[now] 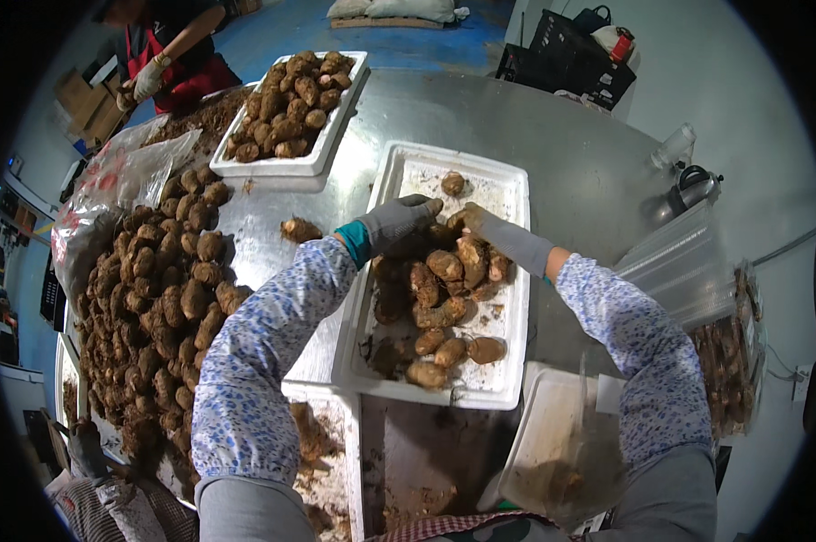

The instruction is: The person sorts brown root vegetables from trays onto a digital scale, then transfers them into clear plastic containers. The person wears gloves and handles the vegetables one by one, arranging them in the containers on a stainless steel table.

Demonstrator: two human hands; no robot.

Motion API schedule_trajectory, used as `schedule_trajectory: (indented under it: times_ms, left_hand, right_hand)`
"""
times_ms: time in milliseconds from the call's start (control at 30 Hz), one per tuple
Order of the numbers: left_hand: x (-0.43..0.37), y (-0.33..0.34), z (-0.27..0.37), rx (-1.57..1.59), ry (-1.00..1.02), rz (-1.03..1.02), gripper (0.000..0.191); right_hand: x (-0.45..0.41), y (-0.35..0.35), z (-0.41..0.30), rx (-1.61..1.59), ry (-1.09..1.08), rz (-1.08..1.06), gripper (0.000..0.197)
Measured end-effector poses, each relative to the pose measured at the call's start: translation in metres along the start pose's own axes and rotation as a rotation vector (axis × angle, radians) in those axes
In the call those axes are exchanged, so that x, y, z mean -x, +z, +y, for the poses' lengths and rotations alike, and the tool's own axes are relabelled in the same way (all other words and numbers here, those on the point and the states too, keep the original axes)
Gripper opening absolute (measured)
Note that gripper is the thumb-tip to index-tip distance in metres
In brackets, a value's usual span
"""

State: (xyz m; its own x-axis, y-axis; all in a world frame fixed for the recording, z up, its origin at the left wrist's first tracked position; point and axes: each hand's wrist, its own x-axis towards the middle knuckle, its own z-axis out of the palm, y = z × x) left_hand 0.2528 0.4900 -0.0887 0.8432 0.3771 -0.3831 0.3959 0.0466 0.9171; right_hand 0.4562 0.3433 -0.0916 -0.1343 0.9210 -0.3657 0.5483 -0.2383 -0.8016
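Observation:
Both my hands wear grey work gloves and reach into a white foam tray (pixel 523 291) holding several brown, hairy taro corms (pixel 445 265). My left hand (pixel 401 220) is over the upper left of the heap, its palm side hidden. Opposite it, my right hand (pixel 506 234) touches corms with bent fingertips; whether it grips one I cannot tell. One single corm (pixel 453 183) lies above my hands in the tray, and a few smaller ones (pixel 451 352) lie near the lower edge.
A large pile of taro (pixel 157 291) covers the left of the metal table (pixel 570 149), beside a plastic bag (pixel 120 176). Another foam tray (pixel 323 162) of taro stands farther back. Clear plastic containers (pixel 686 271) stack at right. A co-worker's gloved hand (pixel 152 78) shows upper left, another (pixel 86 447) lower left.

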Motion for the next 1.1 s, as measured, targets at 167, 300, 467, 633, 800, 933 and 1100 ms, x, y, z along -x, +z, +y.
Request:
schedule_trajectory:
  times_ms: [167, 300, 467, 633, 800, 933, 1100]
  left_hand:
    - [0.064, 0.024, -0.003, 0.230, -0.132, 0.006, 0.051]
    - [0.110, 0.062, -0.004, 0.177, -0.108, 0.095, 0.040]
    - [0.146, 0.087, -0.059, 0.105, 0.160, 0.125, 0.043]
    - [0.184, 0.104, -0.079, -0.089, 0.225, 0.287, 0.070]
    - [0.204, 0.117, -0.092, -0.080, 0.258, 0.406, 0.086]
    - [0.209, 0.133, -0.078, -0.527, 0.153, 0.486, 0.100]
    - [0.212, 0.137, -0.075, -0.542, 0.125, 0.545, 0.098]
  right_hand:
    - [0.036, 0.038, -0.044, -0.041, 0.120, 0.004, 0.068]
    - [0.054, 0.088, -0.022, -0.209, -0.011, 0.039, 0.067]
    - [0.085, 0.110, -0.049, -0.718, 0.031, 0.097, 0.058]
    - [0.099, 0.098, -0.015, 0.333, 0.013, 0.050, 0.068]
    - [0.132, 0.113, -0.099, 0.614, 0.125, -0.031, 0.084]
    - [0.117, 0.123, -0.096, 0.695, 0.011, 0.009, 0.079]
    - [0.102, 0.106, -0.088, 0.400, 0.097, 0.049, 0.063]
